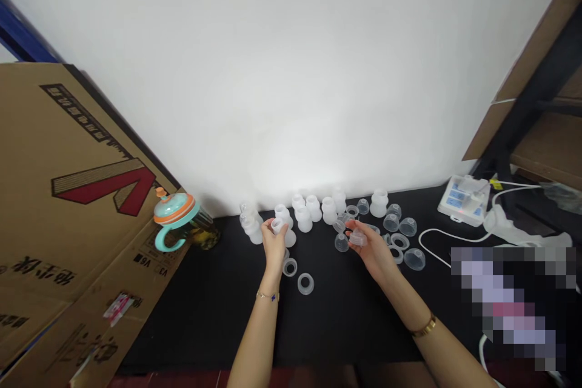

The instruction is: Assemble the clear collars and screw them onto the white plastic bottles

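Note:
My left hand (273,248) is closed round a small white bottle (276,225) with an open neck, among other bottles of the same kind. My right hand (371,251) has its fingers round a clear plastic piece (358,237) that looks like a ribbed collar ring. Just left of it lies a clear dome cap (341,242). Several white waisted bottles (304,219) stand between and behind my hands. Two bottles with clear tops (250,224) stand left of my left hand. Loose collar rings (306,284) lie on the black table near my left wrist.
More dome caps (414,259) and collar rings (400,242) are scattered right of my right hand. A teal-lidded jug (177,224) stands at the left against a large cardboard box (91,194). At the right are a power strip (464,199) and white cables (431,231). A white wall rises behind.

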Demonstrator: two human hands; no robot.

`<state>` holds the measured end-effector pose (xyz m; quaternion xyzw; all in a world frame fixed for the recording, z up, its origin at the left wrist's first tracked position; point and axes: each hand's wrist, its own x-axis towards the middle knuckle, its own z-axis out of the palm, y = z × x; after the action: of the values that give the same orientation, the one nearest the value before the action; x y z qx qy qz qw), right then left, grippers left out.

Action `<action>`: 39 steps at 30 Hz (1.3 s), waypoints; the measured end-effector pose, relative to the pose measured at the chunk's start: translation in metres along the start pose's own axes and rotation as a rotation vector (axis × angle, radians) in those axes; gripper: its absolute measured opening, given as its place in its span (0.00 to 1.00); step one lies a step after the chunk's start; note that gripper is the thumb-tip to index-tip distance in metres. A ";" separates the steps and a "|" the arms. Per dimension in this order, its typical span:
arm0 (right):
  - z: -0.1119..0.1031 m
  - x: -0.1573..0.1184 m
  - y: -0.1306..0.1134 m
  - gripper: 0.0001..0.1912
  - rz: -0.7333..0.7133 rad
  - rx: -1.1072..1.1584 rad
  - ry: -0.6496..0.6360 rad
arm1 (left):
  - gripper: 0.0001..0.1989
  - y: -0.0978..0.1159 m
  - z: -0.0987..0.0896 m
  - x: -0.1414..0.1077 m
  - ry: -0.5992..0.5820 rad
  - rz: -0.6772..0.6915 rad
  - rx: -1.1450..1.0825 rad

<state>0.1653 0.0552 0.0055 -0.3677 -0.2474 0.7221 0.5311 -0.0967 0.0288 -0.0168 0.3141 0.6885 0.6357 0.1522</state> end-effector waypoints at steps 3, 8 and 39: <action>0.001 -0.001 -0.001 0.13 0.000 -0.013 0.003 | 0.20 0.007 -0.001 -0.004 -0.005 0.055 -0.005; 0.002 -0.001 -0.002 0.11 0.028 0.013 0.021 | 0.20 0.025 -0.003 -0.013 0.072 0.205 -0.070; 0.010 -0.010 -0.004 0.25 -0.181 -0.099 -0.045 | 0.17 0.045 0.027 -0.091 -0.570 0.655 0.141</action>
<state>0.1615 0.0471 0.0174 -0.3533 -0.3267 0.6663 0.5696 -0.0008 -0.0079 0.0058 0.6881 0.5251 0.4897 0.1047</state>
